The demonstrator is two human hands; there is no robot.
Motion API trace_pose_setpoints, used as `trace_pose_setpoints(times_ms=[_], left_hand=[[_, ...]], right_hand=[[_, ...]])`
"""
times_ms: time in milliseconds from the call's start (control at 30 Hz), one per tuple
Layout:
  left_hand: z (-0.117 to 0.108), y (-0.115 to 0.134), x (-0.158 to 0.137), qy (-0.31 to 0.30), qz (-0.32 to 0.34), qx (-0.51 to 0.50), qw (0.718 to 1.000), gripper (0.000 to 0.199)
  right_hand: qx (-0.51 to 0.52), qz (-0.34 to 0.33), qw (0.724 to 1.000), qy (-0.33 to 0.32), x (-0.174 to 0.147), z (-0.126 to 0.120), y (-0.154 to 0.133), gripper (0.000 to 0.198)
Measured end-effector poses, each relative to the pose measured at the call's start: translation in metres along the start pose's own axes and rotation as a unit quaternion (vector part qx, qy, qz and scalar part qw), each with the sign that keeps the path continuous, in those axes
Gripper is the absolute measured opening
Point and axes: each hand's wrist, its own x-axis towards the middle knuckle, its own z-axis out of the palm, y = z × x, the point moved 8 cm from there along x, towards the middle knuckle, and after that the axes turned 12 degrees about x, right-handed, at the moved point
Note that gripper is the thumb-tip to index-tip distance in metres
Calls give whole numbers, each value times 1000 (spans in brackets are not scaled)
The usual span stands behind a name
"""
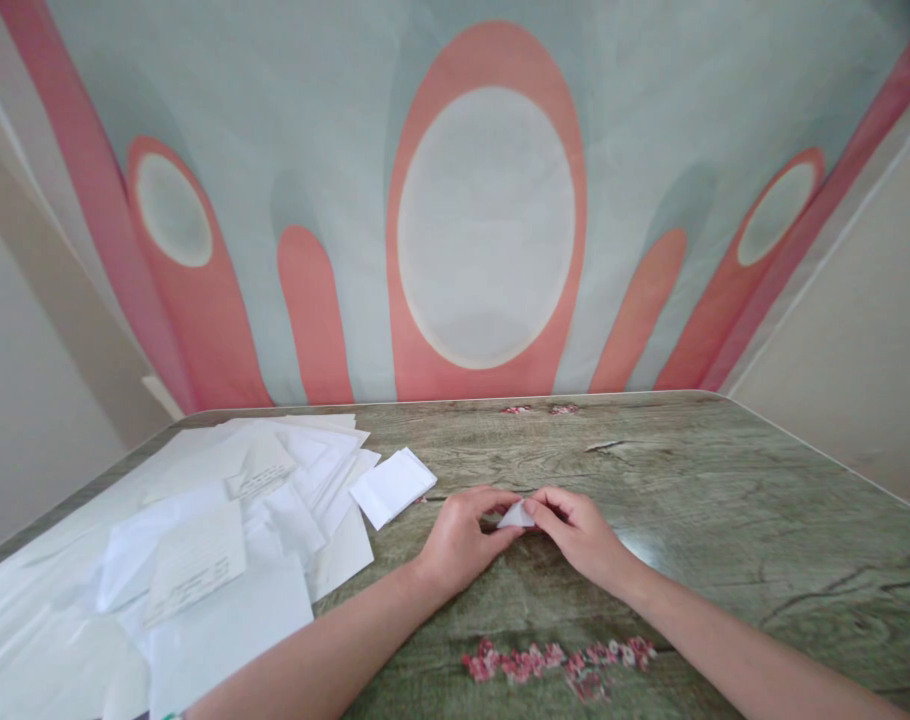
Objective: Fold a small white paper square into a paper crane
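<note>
A small piece of folded white paper point(516, 516), roughly triangular, is held just above or on the wood-grain table point(695, 480); the exact gap cannot be seen. My left hand point(466, 535) is closed on its left side, thumb below and fingers above. From the other side my right hand point(581, 532) pinches its upper right edge between thumb and fingers. Part of the paper is hidden behind the right thumb. A folded white paper rectangle point(393, 487) lies beyond my left hand, to its left.
Loose white sheets point(230, 640) overlap across the table's left side, with printed paper pieces point(198, 562) among them. Pink flower pattern point(560, 662) shows on the tabletop near me. Behind the far edge hangs a pale green backdrop point(492, 50) with coral shapes.
</note>
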Motion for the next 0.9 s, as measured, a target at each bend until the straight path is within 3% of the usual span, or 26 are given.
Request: trace_pose_setpoints(times_ms=[300, 533, 733, 900], left_hand=[[1, 2, -1, -8, -18, 27, 999, 24], [4, -9, 1, -22, -73, -81, 994, 23], [17, -31, -1, -23, -152, -252, 956, 37], [22, -34, -1, -23, -175, -358, 917, 38]], right_hand=[[-3, -6, 1000, 4, -2, 3, -4, 27], [22, -13, 1000, 7, -3, 1, -10, 36], [45, -38, 998, -29, -7, 6, -21, 29], [61, -43, 997, -36, -7, 8, -19, 26]])
